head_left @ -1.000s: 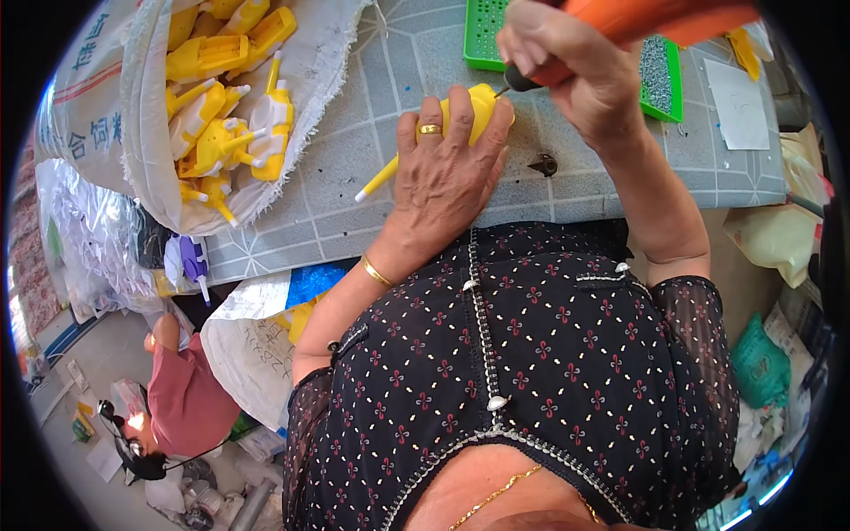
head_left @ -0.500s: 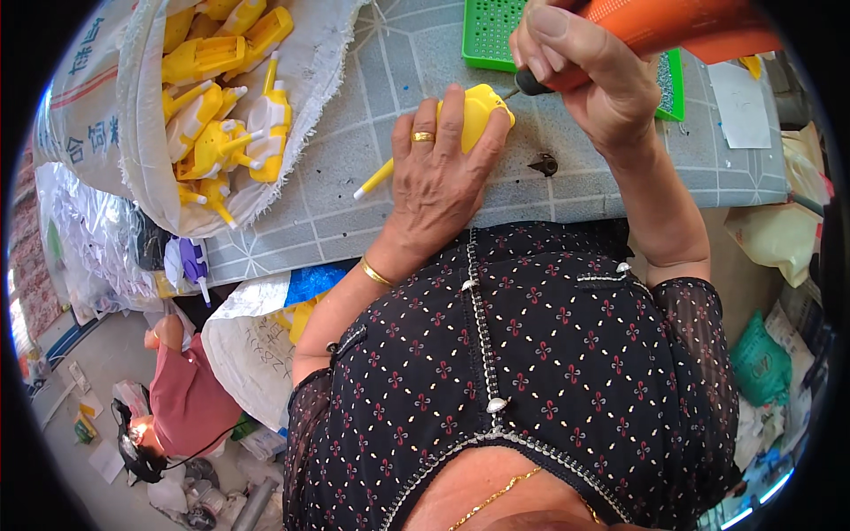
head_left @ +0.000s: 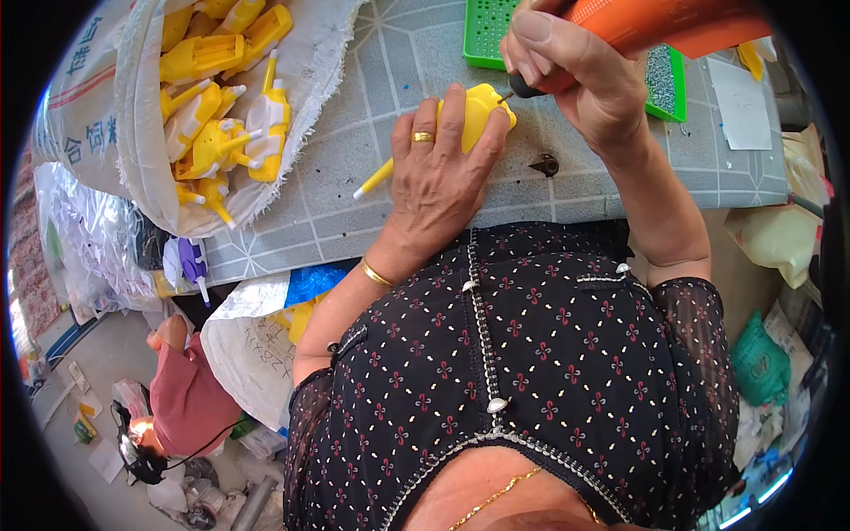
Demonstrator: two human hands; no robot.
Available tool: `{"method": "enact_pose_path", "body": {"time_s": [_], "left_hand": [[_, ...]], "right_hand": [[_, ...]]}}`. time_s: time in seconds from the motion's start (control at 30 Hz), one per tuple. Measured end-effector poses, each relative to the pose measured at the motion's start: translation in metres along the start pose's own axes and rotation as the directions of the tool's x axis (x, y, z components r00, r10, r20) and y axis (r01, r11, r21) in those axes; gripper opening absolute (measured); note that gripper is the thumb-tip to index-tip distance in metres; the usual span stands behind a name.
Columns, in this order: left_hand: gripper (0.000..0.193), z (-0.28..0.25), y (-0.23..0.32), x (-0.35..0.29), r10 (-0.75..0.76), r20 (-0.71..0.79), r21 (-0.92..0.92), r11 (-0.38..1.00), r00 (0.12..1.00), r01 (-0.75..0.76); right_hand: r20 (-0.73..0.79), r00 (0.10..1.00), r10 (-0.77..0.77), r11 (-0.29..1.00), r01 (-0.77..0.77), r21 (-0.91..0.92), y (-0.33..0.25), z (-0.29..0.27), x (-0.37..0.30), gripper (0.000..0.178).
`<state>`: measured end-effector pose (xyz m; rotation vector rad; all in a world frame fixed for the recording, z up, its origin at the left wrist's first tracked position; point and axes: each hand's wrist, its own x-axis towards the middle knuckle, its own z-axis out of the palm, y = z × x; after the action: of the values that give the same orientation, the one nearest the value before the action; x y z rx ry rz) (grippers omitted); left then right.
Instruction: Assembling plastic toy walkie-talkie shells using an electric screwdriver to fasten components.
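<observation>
Under my left hand [head_left: 447, 155] lies a yellow plastic part [head_left: 479, 115] with a white-tipped stem, held down on the table by my closed-over fingers. My right hand [head_left: 593, 84] grips an orange power screwdriver [head_left: 651, 25] with a black nose. Its thin bit reaches the right end of the yellow part, near small holes there; whether it sits in a screw is too small to tell. Beyond my right hand a green tray [head_left: 664, 84] holds many small silvery screws. Another green tray [head_left: 487, 40], with a perforated bottom, is partly hidden behind that hand.
A white woven sack [head_left: 310, 97] full of yellow and white plastic parts [head_left: 217, 133] stands at the table's left. A small dark metal piece [head_left: 545, 165] and a white sheet [head_left: 737, 104] lie on the grey table [head_left: 354, 195]. Another person [head_left: 190, 385] sits at lower left.
The screwdriver and my right hand have moved slightly left, bringing the bit onto the yellow part's end. My left hand has hardly moved.
</observation>
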<state>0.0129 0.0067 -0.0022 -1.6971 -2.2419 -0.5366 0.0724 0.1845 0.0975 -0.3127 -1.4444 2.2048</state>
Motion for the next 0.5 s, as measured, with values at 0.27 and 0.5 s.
{"method": "enact_pose_path", "body": {"time_s": [0.27,0.5], "left_hand": [[0.06,0.004,-0.001,-0.002,-0.029,-0.009,-0.008,1.0,1.0,0.029],[0.066,0.006,0.002,-0.003,-0.055,-0.043,0.005,0.998,0.998,0.055]], "right_hand": [[0.05,0.997,-0.054,0.951,0.067,-0.302,0.004,-0.001,-0.001,0.016],[0.085,0.953,-0.291,0.891,0.303,-0.338,0.025,-0.005,0.011,0.016]]}}
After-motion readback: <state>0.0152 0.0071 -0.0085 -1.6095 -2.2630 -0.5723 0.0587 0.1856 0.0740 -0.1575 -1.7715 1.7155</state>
